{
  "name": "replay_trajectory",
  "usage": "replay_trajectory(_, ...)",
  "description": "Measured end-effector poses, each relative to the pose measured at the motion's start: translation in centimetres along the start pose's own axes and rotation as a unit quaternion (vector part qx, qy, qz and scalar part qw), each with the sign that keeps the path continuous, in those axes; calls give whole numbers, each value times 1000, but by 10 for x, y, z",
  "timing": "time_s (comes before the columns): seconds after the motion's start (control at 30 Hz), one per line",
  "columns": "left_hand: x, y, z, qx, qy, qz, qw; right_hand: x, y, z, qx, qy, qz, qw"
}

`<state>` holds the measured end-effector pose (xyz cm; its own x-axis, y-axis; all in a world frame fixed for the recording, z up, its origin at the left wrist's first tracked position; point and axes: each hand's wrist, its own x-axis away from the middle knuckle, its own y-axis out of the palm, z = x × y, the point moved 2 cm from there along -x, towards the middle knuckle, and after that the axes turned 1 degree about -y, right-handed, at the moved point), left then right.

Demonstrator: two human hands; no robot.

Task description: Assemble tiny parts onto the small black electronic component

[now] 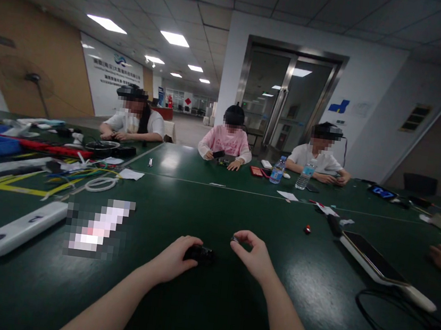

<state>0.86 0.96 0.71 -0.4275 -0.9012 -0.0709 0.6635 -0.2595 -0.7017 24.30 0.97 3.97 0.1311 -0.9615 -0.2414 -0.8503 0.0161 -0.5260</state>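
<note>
Two grips: left hand (178,255) round black object (204,254), right hand (252,253) pinching small piece (234,239); wall lettering (119,73) blurred.

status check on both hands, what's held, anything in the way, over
Left hand on black object. Right hand pinching small dark piece. No obstruction visible between.

Three people (227,143) seated opposite, two plastic bottles (278,171), wearer's two hands (177,255), one fan (33,78)
</note>
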Motion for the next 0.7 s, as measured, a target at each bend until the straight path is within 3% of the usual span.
replay_trajectory(0.17, 1, 1, -2, 8, -15, -7, 1000, -1, -11, 5, -1, 13, 20, 1000)
replay_trajectory(0.4, 2, 0, -1, 19, -22, -15, 999, -2, -22, 11, -19, 24, 4, 1000)
replay_trajectory(0.7, 2, 0, -4, 20, -19, -15, 1000, -1, -24, 11, -40, 39, -9, 998)
